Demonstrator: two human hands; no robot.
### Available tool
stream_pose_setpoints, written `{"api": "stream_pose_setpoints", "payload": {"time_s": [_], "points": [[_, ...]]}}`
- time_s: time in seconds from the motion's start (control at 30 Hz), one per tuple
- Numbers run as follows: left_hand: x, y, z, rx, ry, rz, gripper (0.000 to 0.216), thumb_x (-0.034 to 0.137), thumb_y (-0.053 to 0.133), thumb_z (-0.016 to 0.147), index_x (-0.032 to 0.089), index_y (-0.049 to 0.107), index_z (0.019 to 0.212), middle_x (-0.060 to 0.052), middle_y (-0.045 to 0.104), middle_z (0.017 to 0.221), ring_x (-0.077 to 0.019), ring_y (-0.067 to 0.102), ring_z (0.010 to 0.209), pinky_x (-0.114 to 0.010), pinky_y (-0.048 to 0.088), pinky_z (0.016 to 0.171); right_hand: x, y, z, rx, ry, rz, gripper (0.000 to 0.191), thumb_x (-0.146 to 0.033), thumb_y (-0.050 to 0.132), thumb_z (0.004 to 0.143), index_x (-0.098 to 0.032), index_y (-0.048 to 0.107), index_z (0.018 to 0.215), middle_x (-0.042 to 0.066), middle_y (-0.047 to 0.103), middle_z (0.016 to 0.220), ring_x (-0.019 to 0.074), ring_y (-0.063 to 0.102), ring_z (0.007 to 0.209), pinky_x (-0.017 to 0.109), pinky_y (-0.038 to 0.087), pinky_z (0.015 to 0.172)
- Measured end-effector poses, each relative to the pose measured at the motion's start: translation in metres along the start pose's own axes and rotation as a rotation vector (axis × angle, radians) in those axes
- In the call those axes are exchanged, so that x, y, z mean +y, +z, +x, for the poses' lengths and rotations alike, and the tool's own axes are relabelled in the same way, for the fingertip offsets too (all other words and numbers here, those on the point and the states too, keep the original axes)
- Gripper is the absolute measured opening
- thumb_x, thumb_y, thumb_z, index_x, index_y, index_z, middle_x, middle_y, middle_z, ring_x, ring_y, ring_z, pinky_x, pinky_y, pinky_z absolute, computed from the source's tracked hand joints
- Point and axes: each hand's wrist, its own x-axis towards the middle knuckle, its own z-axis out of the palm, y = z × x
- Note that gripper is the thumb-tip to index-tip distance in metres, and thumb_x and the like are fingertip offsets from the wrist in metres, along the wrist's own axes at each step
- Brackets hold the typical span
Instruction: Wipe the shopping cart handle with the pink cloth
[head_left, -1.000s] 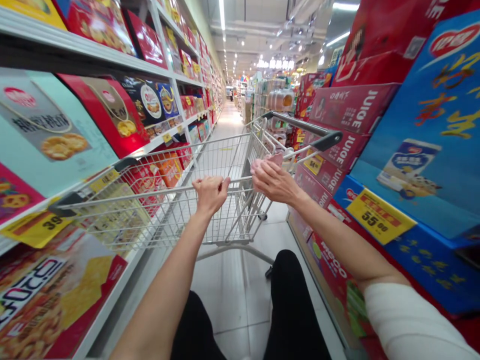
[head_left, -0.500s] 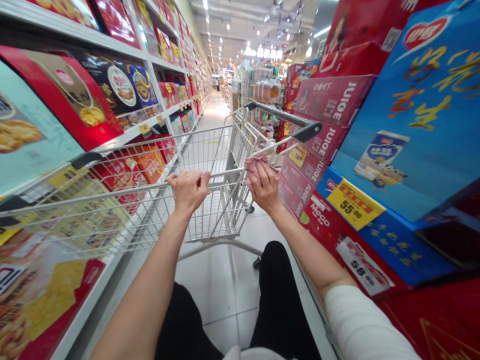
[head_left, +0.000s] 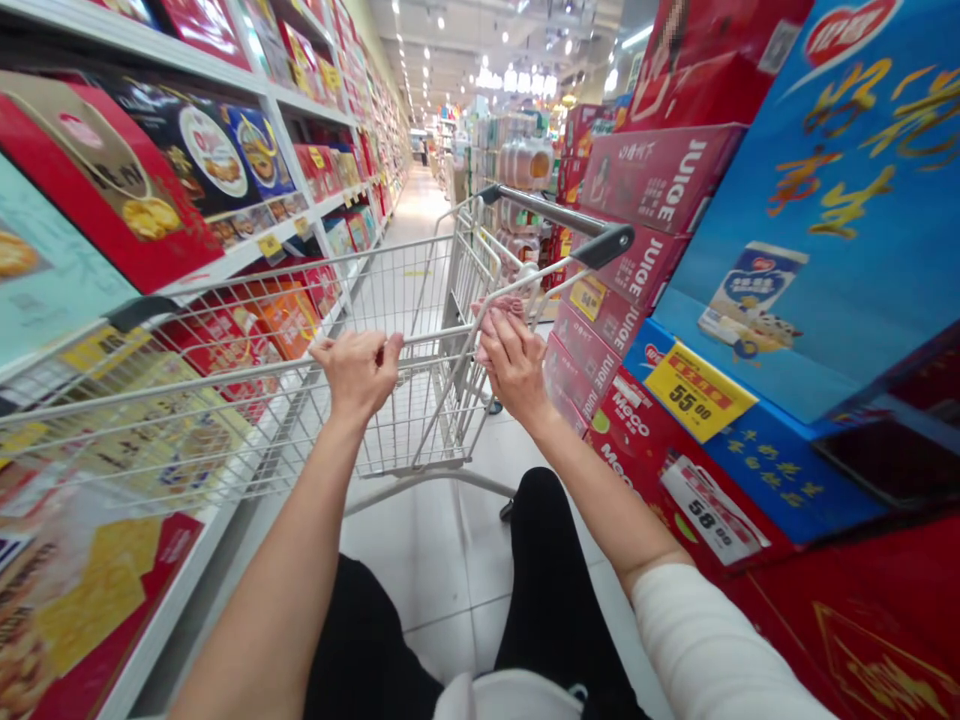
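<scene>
A: Left hand [head_left: 358, 372]?

B: Curled shut around the top rim wire of the shopping cart [head_left: 247, 400], knuckles up, at about 11 o'clock from picture centre.

A: Right hand [head_left: 515, 366]?

B: Just at 3 o'clock of the left one, on the same rim. Fingers flat and together, pressing a pink cloth [head_left: 501, 308] down on the wire. Cloth bunched, poking out at 12 o'clock of the fingertips. Clamped or merely pressed: cannot tell, palm side hidden.

A: Cart position?

B: Lying across the aisle, basket side turned toward the camera, dark handle bar [head_left: 559, 218] up at 1 o'clock. Basket bare of goods as far as seen. Standing on pale floor tiles [head_left: 442, 550].

A: At 9 o'clock?

B: Shelving [head_left: 247, 250] with red, dark and blue biscuit boxes, yellow price labels on the shelf edges.

A: At 3 o'clock?

B: Stacked cartons: red ones marked JUICE [head_left: 660, 170], a big blue carton [head_left: 825, 200] beside them, a yellow tag reading 55.00 [head_left: 697, 398] underneath, a white tag reading 58 [head_left: 709, 510] lower down.

A: Down at 6 o'clock?

B: Black trousers [head_left: 555, 590] and a white sleeve [head_left: 720, 650] on the right arm. Left forearm bare.
</scene>
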Motion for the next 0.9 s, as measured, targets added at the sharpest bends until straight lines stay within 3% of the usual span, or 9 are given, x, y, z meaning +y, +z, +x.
{"api": "stream_pose_setpoints", "payload": {"time_s": [0.1,0.23,0.4,0.47,0.53,0.63,0.77,0.9], "points": [[0.002,-0.001,-0.001,-0.006,-0.006,0.004,0.045,0.049,0.045,0.097,0.023,0.038,0.061,-0.005,0.056,0.066,-0.0272,0.054,0.087,-0.05,0.028,0.098,0.029,-0.007,-0.002,-0.002,-0.062,-0.009,0.032,-0.027,0.047,0.106,-0.029,0.071,0.126,0.01,0.061,0.156,0.0307,0.051,0.149,0.059,0.041,0.119],[0.006,-0.001,-0.001,-0.008,-0.025,-0.001,0.045,0.048,0.044,0.097,0.023,0.037,0.061,-0.006,0.055,0.067,-0.028,0.055,0.089,-0.052,0.028,0.1,0.061,-0.023,0.01,0.167,0.025,-0.03,0.036,-0.029,0.046,0.105,-0.029,0.066,0.136,0.01,0.059,0.157,0.032,0.043,0.155,0.066,0.037,0.124],[0.005,-0.001,-0.004,-0.026,-0.052,-0.037,0.043,0.048,0.045,0.097,0.023,0.041,0.062,-0.008,0.06,0.073,-0.0305,0.058,0.095,-0.056,0.027,0.104,0.055,-0.007,-0.007,0.123,0.041,0.043,0.037,-0.032,0.049,0.101,-0.024,0.067,0.134,0.014,0.05,0.164,0.0356,0.03,0.162,0.067,0.036,0.127],[0.012,-0.002,-0.006,0.004,-0.044,-0.065,0.035,0.046,0.044,0.098,0.024,0.053,0.072,-0.01,0.068,0.087,-0.0328,0.059,0.104,-0.057,0.026,0.107,0.046,0.008,-0.028,0.108,0.023,0.078,0.034,-0.033,0.049,0.101,-0.025,0.07,0.127,0.015,0.056,0.159,0.0357,0.037,0.159,0.066,0.041,0.124],[0.028,-0.002,-0.006,0.042,0.029,-0.098,0.027,0.042,0.043,0.099,0.027,0.064,0.093,-0.01,0.072,0.111,-0.0335,0.057,0.119,-0.057,0.024,0.112,0.04,0.019,-0.045,0.121,-0.005,0.088,0.033,-0.033,0.046,0.102,-0.027,0.071,0.123,0.014,0.063,0.152,0.0343,0.047,0.152,0.064,0.046,0.12],[0.063,0.005,0.001,-0.018,0.211,-0.162,0.034,0.044,0.041,0.102,0.031,0.067,0.119,-0.007,0.071,0.129,-0.0297,0.055,0.132,-0.051,0.026,0.118,0.04,0.018,-0.047,0.2,-0.019,0.072,0.035,-0.031,0.041,0.104,-0.026,0.07,0.123,0.014,0.065,0.148,0.0313,0.05,0.15,0.062,0.049,0.119],[0.097,0.024,0.017,-0.196,0.218,-0.331,0.064,0.062,0.021,0.106,0.024,0.072,0.11,-0.008,0.077,0.101,-0.0265,0.069,0.108,-0.043,0.044,0.103,0.049,0.008,-0.016,0.286,0.078,0.029,0.037,-0.036,0.041,0.106,-0.026,0.065,0.133,0.013,0.049,0.163,0.0291,0.03,0.163,0.063,0.04,0.127],[0.097,0.037,0.022,-0.186,0.198,-0.463,0.091,0.076,0.002,0.1,0.022,0.075,0.099,-0.006,0.077,0.085,-0.0231,0.074,0.094,-0.042,0.047,0.104,0.051,0.03,-0.015,0.287,0.027,0.106,0.04,-0.035,0.042,0.107,-0.024,0.059,0.141,0.01,0.037,0.171,0.0288,0.016,0.168,0.065,0.033,0.131]]}}
